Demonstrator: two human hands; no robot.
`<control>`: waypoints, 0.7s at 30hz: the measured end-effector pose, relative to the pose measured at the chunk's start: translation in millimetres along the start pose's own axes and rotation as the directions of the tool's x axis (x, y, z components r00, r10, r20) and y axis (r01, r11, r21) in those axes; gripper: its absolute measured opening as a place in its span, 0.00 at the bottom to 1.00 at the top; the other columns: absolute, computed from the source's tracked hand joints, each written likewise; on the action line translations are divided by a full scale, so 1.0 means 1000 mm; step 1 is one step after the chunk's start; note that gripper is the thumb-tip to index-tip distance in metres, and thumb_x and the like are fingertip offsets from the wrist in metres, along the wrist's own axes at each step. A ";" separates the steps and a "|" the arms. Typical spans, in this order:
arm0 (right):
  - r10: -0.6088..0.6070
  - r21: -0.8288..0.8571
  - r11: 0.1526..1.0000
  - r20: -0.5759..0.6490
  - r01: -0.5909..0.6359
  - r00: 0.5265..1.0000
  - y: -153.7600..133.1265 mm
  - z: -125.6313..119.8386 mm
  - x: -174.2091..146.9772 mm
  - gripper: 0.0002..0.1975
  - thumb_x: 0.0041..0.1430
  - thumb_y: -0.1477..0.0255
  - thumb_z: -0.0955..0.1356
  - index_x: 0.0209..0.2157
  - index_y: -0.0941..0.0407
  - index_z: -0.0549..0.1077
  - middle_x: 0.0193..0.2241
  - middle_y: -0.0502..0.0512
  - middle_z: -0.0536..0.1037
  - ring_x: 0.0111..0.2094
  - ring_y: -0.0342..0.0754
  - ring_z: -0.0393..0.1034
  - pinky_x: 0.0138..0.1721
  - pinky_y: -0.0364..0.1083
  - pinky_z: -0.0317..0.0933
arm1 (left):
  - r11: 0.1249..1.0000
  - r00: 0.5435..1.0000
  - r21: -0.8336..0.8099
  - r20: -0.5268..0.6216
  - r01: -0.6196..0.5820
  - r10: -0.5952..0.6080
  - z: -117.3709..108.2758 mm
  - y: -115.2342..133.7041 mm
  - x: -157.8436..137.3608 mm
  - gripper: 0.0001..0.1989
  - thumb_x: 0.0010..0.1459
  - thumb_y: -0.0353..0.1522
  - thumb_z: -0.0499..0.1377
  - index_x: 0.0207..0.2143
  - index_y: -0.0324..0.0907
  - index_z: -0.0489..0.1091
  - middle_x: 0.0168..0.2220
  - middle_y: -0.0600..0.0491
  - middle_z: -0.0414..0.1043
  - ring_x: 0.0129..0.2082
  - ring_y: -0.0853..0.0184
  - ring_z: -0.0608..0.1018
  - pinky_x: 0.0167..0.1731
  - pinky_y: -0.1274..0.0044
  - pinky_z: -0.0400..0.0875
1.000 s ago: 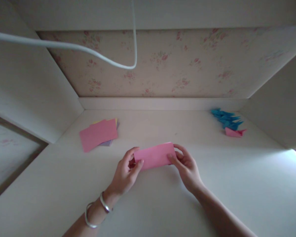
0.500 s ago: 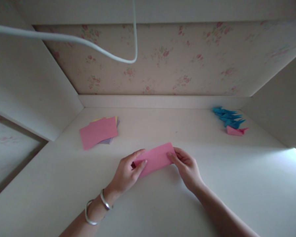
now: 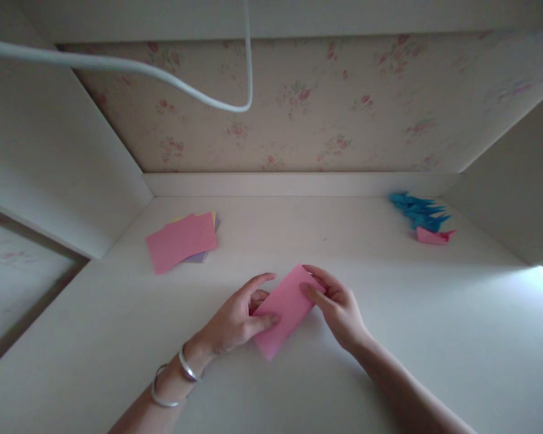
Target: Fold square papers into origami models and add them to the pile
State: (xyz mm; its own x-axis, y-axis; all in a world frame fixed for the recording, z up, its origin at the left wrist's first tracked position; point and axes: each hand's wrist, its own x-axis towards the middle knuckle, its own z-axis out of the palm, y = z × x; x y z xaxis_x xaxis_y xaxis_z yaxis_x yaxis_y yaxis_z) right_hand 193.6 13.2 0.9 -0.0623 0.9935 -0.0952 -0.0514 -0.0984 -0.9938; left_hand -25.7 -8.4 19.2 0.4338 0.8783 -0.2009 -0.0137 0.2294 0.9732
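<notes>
Between my hands a pink sheet of paper [image 3: 287,310], a plain rectangle, slants up to the right above the desk. My left hand [image 3: 239,316] grips its lower left part, thumb on top and some fingers behind, with the index finger lifted clear of the edge. At the upper right end my right hand [image 3: 339,307] pinches the paper, the thumb on its face and the other fingers behind. Two silver bangles [image 3: 187,364] circle my left wrist.
A stack of coloured paper [image 3: 183,241], pink on top, lies at the back left of the white desk [image 3: 271,235]. Several folded blue paper figures [image 3: 419,211] and a pink one [image 3: 434,236] stand at the back right. A white cable [image 3: 163,75] hangs across the upper left.
The pink paper has turned to a steeper slant, its lower left end swinging down towards me. My left thumb has slid further onto its face, and the left index finger has lifted away.
</notes>
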 end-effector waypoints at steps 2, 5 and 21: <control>0.006 0.023 1.000 0.041 -0.007 0.999 0.000 0.005 -0.002 0.21 0.54 0.63 0.73 0.48 0.54 0.75 0.39 0.57 0.82 0.36 0.50 0.75 0.35 0.46 0.68 | 0.999 1.000 0.042 -0.023 -0.005 0.006 0.003 -0.003 0.001 0.38 0.57 0.32 0.66 0.66 0.41 0.54 0.41 0.46 0.78 0.37 0.63 0.80 0.35 0.75 0.74; -0.025 0.015 1.000 0.047 0.024 0.999 0.000 0.011 -0.004 0.20 0.54 0.63 0.73 0.48 0.53 0.73 0.42 0.58 0.80 0.35 0.49 0.75 0.33 0.45 0.68 | 0.984 0.992 0.168 -0.100 -0.056 0.074 0.012 -0.008 0.004 0.29 0.62 0.35 0.61 0.64 0.42 0.61 0.48 0.44 0.78 0.44 0.60 0.80 0.43 0.71 0.75; 0.035 0.189 0.982 -0.035 -0.027 0.999 0.000 0.025 -0.008 0.21 0.52 0.61 0.74 0.46 0.53 0.69 0.27 0.48 0.78 0.25 0.44 0.70 0.26 0.42 0.62 | 0.958 0.946 0.261 -0.260 -0.122 0.192 0.029 -0.018 0.004 0.30 0.64 0.33 0.57 0.67 0.42 0.56 0.62 0.47 0.67 0.56 0.59 0.75 0.55 0.71 0.70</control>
State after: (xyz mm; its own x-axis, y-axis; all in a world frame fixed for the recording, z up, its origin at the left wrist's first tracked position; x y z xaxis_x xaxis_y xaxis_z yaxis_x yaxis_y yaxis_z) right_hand 169.1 3.4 3.5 -0.0289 0.9909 -0.1315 -0.2371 -0.1346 -0.9621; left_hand 2.6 -20.9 3.8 0.1737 0.9843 -0.0325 0.1688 0.0028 0.9857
